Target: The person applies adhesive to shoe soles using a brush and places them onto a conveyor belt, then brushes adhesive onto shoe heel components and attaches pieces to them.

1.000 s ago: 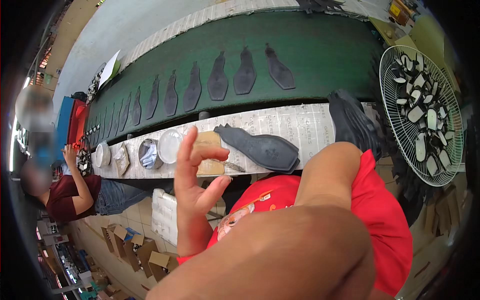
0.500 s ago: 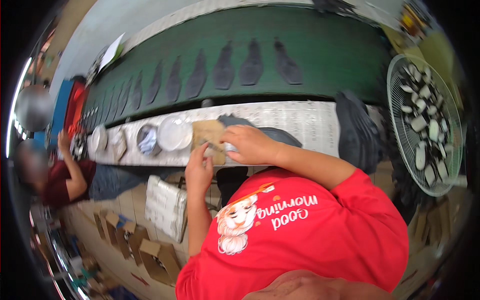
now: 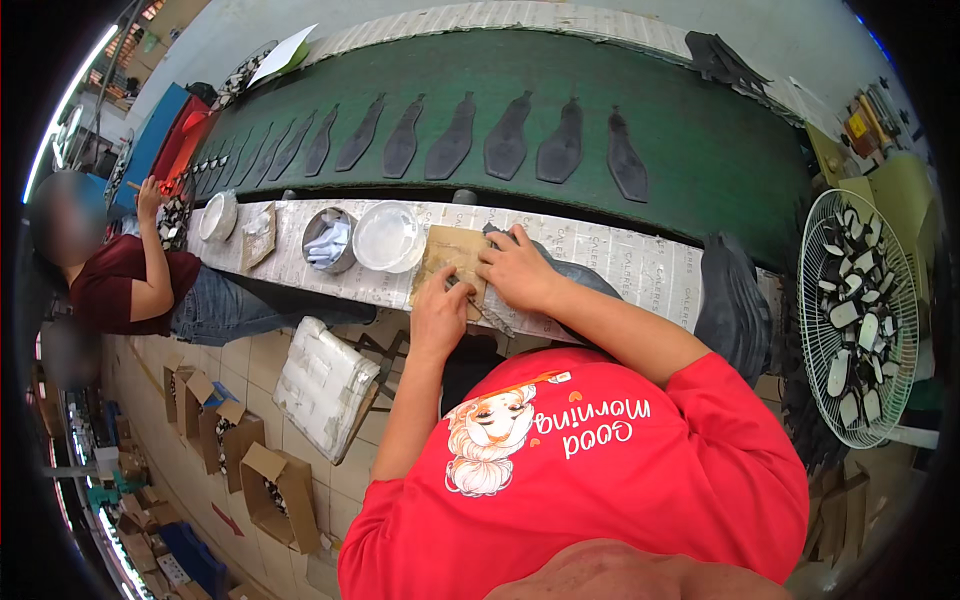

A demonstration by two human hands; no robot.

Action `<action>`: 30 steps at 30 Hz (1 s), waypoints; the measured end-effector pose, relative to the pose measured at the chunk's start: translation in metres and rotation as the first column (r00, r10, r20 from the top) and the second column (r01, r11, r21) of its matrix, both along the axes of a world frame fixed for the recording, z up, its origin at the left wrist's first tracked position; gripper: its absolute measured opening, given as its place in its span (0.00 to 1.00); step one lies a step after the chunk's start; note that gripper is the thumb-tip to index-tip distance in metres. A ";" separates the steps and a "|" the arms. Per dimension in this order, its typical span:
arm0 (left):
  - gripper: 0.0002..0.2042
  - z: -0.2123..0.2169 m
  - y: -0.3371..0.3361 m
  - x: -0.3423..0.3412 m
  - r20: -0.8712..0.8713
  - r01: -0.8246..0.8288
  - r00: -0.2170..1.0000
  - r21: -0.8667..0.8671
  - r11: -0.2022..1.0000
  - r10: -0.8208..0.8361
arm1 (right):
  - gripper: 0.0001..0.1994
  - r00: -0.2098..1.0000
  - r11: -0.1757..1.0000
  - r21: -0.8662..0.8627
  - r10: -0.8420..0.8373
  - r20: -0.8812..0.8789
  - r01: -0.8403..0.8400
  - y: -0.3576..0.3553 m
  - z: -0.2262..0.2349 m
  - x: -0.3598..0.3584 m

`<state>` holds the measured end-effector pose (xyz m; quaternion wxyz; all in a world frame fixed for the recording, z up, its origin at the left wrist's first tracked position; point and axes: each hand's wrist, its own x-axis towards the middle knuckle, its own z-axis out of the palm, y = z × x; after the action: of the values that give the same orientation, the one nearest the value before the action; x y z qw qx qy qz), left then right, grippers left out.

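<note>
My left hand (image 3: 440, 312) is over the near part of a tan cardboard piece (image 3: 455, 245) on the bench. Its fingers are curled in a pinch; whatever is between them is too small or hidden to name. Just to its right, my right hand (image 3: 515, 270) rests with bent, spread fingers at the cardboard's right edge, against the tip of a dark grey flat piece. More dark grey flat pieces (image 3: 580, 278) lie beyond and under my right wrist. A round, whitish translucent container (image 3: 388, 237) stands left of the cardboard.
A metal bowl with whitish cloth (image 3: 328, 240) is further left. Dark paddle-shaped pieces (image 3: 505, 150) line the green conveyor belt (image 3: 690, 165). At right stand a dark stack (image 3: 735, 305) and a white wire fan guard (image 3: 808, 330) with small parts. A co-worker (image 3: 135, 285) sits at left.
My left hand has come down onto the cardboard with fingers curled tighter. My right hand has shifted forward and its fingers have spread. The whole view has also moved.
</note>
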<state>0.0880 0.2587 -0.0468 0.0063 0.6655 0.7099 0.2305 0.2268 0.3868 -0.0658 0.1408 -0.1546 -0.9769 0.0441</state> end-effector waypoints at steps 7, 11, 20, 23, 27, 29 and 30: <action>0.08 -0.009 -0.023 -0.022 0.641 -0.239 0.749 0.500 0.833 -0.170 | 0.09 0.997 0.997 -0.006 -0.082 0.011 0.082 -0.008 0.001 0.002; 0.11 0.014 -0.028 -0.033 0.877 -0.418 0.282 0.477 0.773 -0.389 | 0.17 0.997 0.985 -0.164 -0.064 -0.042 0.057 0.000 0.014 0.016; 0.07 0.010 -0.057 -0.049 0.885 -0.309 -0.326 0.232 0.922 -0.332 | 0.34 0.455 0.469 0.034 -0.871 0.185 0.883 0.017 0.083 0.215; 0.08 0.026 -0.046 -0.044 0.861 -0.201 -0.389 0.269 0.942 -0.329 | 0.37 0.239 0.292 0.186 -0.935 0.261 0.938 -0.004 0.055 0.264; 0.10 0.038 -0.031 -0.052 0.883 -0.133 -0.328 0.308 0.942 -0.335 | 0.38 0.249 0.299 0.192 -0.937 0.246 0.935 -0.013 0.048 0.271; 0.12 0.050 -0.026 -0.059 0.874 -0.133 -0.299 0.358 0.924 -0.382 | 0.37 0.267 0.313 0.175 -0.933 0.243 0.934 -0.011 0.051 0.266; 0.13 0.057 -0.024 -0.061 0.866 -0.166 -0.270 0.388 0.907 -0.420 | 0.36 0.263 0.306 0.164 -0.935 0.239 0.938 -0.010 0.053 0.264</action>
<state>0.0271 0.2347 0.0101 0.4656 0.2801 0.2868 0.7889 0.4904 0.3770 -0.0127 -0.0061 -0.7056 -0.7056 -0.0652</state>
